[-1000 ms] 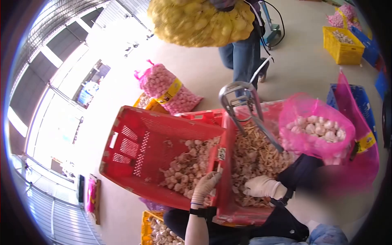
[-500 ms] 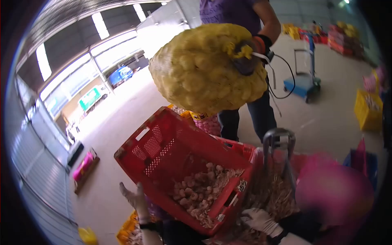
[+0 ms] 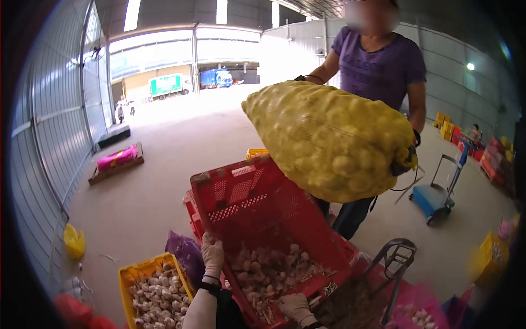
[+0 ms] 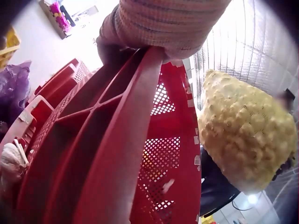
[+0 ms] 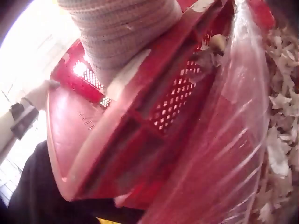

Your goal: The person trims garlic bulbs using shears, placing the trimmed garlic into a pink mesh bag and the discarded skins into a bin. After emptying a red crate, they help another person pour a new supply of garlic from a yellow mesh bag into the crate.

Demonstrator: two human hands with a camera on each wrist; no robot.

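Observation:
A red plastic crate point(image 3: 224, 208) with perforated walls stands tilted before me, with garlic bulbs point(image 3: 268, 268) and dry skins gathered in its lower part. My left hand point(image 3: 212, 255), in a pale knit glove, grips the crate's left rim, its fingers curled over the edge in the left wrist view. My gloved right hand point(image 3: 296, 308) holds the near right rim beside a label; its fingertips are hidden behind the rim in the right wrist view. Past the crate, a person in a purple shirt point(image 3: 378, 74) carries a full yellow mesh sack point(image 3: 334, 140), which overlaps the crate's far corner in the head view.
A yellow crate point(image 3: 143, 267) of garlic sits at left beside a purple mesh bag point(image 3: 186, 255). At right are a metal handle frame point(image 3: 397, 249), loose garlic skins point(image 5: 280, 140) and a pink mesh bag point(image 3: 411, 301). A blue trolley point(image 3: 433, 200) stands farther back.
The head view has swung up and left. My left hand left the rim shared with the skins bin and now grips the crate's left rim. My right hand moved from the skins to the near rim.

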